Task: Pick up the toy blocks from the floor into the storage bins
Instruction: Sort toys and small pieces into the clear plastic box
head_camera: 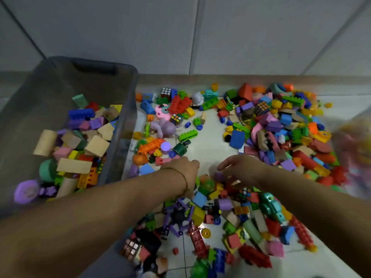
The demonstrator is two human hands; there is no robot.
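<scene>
- The toy blocks (281, 125) lie on the tiled floor (210, 133) in a loose ring round a bare patch of tile. They are densest at the right and on the near side.
- The storage bin (60, 81), grey and translucent, stands on the floor at the left, just beside the blocks. It is partly filled with wooden, blue and purple pieces.
- The left hand (184, 171) is back-up over the near pile, fingers bent downward. The fingertips are hidden, so the grip cannot be determined. A thin bracelet (181, 173) circles the wrist.
- The right hand (241, 169), near the left, curls its fingers over a purple block (218, 176). Whether it holds anything cannot be determined.
- A puzzle cube (166, 92), a purple toy figure (164, 128) and a teal toy car (271, 205) lie among the blocks.
</scene>
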